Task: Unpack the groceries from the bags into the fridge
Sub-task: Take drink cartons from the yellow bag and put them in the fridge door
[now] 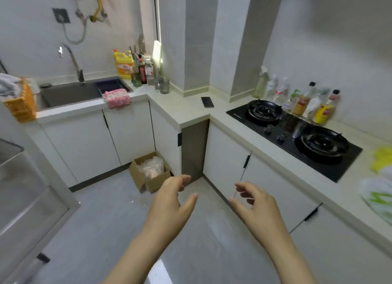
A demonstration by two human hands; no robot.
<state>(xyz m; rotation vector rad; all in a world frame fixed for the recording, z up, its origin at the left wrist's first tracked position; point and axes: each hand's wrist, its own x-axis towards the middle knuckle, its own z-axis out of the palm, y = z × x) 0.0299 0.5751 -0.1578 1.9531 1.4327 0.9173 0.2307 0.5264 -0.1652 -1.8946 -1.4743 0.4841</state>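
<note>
Left hand (169, 201): hovering low, fingers spreading loosely, holding nothing.
Right hand (255, 207): hovering beside it, likewise spread, empty.
Bags (376, 195): lying on the right-hand counter (347, 194), cut off by the frame edge.
Cardboard box (148, 175): sitting in the floor corner, contents too blurred to identify.

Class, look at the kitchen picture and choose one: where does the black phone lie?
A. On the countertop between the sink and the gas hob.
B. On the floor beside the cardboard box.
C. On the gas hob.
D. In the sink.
A: the phone lies flat on the pale countertop at the corner, with the sink to its left and the gas hob to its right.
</note>
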